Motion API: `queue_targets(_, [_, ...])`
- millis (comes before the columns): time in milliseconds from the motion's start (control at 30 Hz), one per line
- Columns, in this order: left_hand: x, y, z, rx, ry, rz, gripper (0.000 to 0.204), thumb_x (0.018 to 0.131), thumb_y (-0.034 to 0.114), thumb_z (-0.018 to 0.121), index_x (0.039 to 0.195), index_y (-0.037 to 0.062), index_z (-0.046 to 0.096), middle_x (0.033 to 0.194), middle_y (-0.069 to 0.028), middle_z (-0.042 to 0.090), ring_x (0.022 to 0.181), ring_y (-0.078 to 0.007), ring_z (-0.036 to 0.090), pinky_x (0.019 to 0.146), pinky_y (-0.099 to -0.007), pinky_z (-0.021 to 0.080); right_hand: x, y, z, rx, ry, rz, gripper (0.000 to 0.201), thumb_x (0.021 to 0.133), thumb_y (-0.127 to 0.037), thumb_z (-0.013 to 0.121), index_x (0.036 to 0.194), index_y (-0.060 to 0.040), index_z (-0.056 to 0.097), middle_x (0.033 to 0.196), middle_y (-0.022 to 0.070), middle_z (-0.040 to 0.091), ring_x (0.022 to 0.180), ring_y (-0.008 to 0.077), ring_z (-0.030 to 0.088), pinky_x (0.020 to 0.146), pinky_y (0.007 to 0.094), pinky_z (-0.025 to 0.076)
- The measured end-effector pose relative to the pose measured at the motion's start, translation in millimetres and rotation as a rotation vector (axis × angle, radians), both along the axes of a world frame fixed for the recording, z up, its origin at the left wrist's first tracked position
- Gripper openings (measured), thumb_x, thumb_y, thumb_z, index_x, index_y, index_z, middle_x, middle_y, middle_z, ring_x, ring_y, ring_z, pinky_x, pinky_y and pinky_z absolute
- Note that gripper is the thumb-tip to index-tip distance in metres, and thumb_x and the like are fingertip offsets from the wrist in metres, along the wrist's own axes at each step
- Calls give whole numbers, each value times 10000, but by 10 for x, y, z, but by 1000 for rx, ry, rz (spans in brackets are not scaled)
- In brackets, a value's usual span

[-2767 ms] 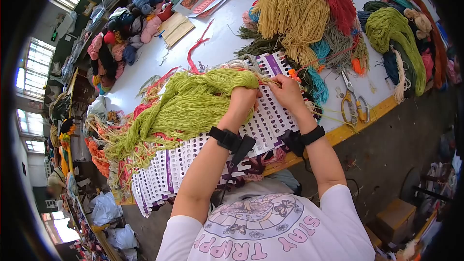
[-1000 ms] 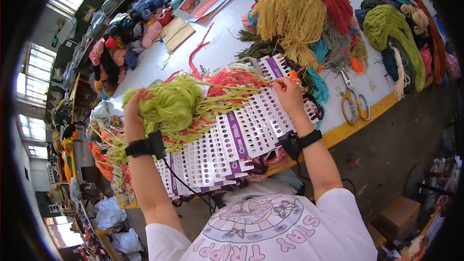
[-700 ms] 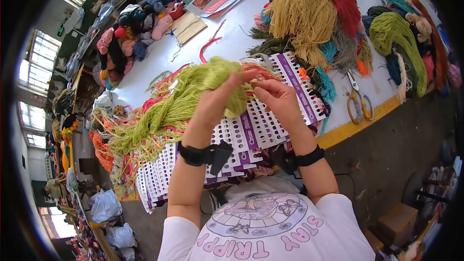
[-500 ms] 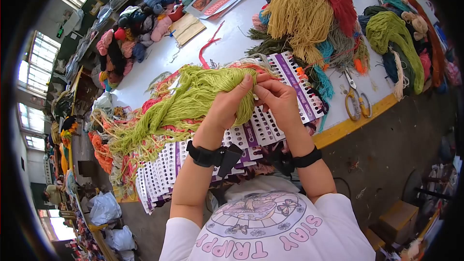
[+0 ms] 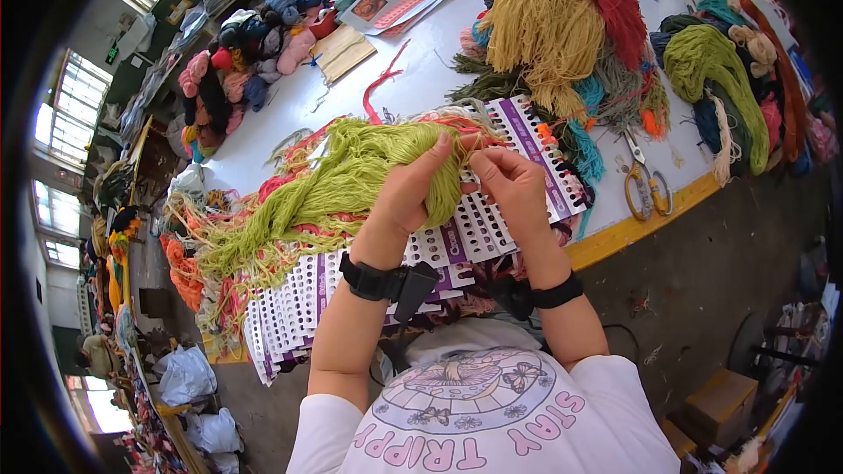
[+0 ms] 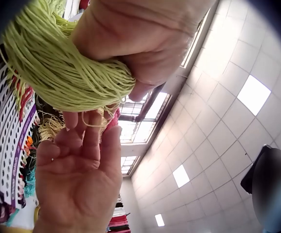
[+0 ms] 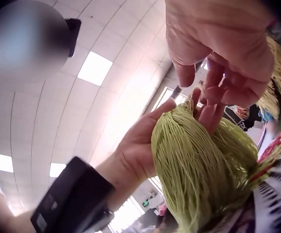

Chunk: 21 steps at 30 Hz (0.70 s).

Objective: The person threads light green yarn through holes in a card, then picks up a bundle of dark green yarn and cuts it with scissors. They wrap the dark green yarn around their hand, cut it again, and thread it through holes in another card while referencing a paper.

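Observation:
A thick lime-green skein lies across the perforated white-and-purple cards. The left hand grips its right end, thumb on top; in the left wrist view the gathered strands bulge from under the left hand. Close beside it on the right, the right hand has bent fingers at the end of the skein. In the right wrist view the right hand is just above the gathered top of the skein, where a thin loose strand shows; whether its fingertips pinch that strand is unclear.
Yellow-handled scissors lie right of the cards near the yellow table edge. Tan yarn and red yarn are piled behind. Brown paper, printed sheets and mixed yarn bundles stand at the back left.
The left hand went out left with the skein, then came back beside the right hand. Since half a second ago, the right hand has shifted slightly right, away from the left thumb.

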<state>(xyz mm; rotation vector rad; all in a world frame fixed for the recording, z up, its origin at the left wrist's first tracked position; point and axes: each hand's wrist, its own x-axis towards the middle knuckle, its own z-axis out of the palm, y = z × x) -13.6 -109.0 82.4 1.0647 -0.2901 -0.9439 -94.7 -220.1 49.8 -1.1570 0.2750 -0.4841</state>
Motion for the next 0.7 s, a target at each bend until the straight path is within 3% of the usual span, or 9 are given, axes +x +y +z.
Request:
queue_targets(233, [-40, -52, -70, 63, -171, 57, 316, 853, 249, 551, 1046, 1, 576, 1021, -67, 577, 897, -127, 540, 755, -287, 478, 23, -6, -48, -58, -28, -26, 143, 802, -136, 617, 866, -9, 635, 684, -32, 567, 504, 5, 453, 427, 139, 348])
queue_targets(333, [16, -77, -180, 105, -349, 158, 266, 839, 213, 572, 997, 0, 589, 952, -66, 600, 862, -134, 555, 754, -282, 474, 33, -25, -149, -93, 24, -95, 87, 773, -73, 619, 822, -2, 631, 797, 27, 603, 737, 84, 556, 628, 225, 480])
queue_targets(433, [114, -80, -302, 61, -290, 161, 220, 840, 191, 558, 967, 12, 578, 907, -76, 610, 848, -182, 580, 768, -319, 476, 75, -72, -356, -294, -64, -275, 92, 785, -109, 587, 815, -31, 624, 883, 59, 596, 859, 110, 541, 641, 231, 467])
queue_targets(500, [258, 17, -312, -121, -14, 94, 204, 847, 184, 535, 972, 25, 556, 899, -88, 611, 845, -222, 592, 780, -360, 477, -24, -189, -253, 365, -183, -151, 127, 799, -151, 553, 825, -44, 617, 940, 84, 590, 915, 136, 531, 653, 251, 471])
queue_targets(567, [578, 291, -168, -287, 9, 176, 225, 851, 184, 506, 1020, 36, 518, 859, -99, 607, 831, -275, 599, 792, -419, 471, -237, -591, -461, 906, -416, 11, 183, 825, -138, 490, 925, -25, 593, 994, 94, 596, 883, 222, 571, 663, 301, 475])
queue_targets(600, [832, 575, -119, -236, -29, 318, 270, 850, 201, 496, 1068, 41, 484, 805, -92, 599, 851, -271, 585, 805, -441, 463, -447, -984, -759, 823, -522, -124, 187, 800, -135, 510, 903, -1, 590, 942, 123, 608, 855, 223, 577, 701, 323, 476])
queue_targets(633, [1153, 947, -147, -536, 81, 347, 285, 852, 198, 488, 1087, 40, 469, 827, -66, 583, 885, -244, 565, 837, -438, 440, -862, -1419, -877, 719, -563, -304, 167, 759, -110, 511, 841, 21, 577, 838, 147, 607, 793, 232, 581, 709, 326, 475])
queue_targets(667, [1396, 1363, -81, -241, -386, 519, 305, 850, 174, 496, 1120, 43, 447, 883, -24, 558, 883, -201, 547, 894, -426, 386, -1326, -1912, -908, 834, -572, -487, 90, 713, -75, 486, 686, 7, 515, 709, 110, 557, 696, 224, 572, 727, 331, 476])
queue_targets(700, [1542, 1704, 70, -650, 49, 440, 316, 834, 137, 524, 1120, 32, 445, 881, 7, 517, 786, -155, 534, 936, -414, 335, -2039, -2592, -1292, 905, -719, -493, 108, 675, -36, 456, 578, -40, 408, 569, 51, 443, 609, 214, 537, 778, 374, 485])
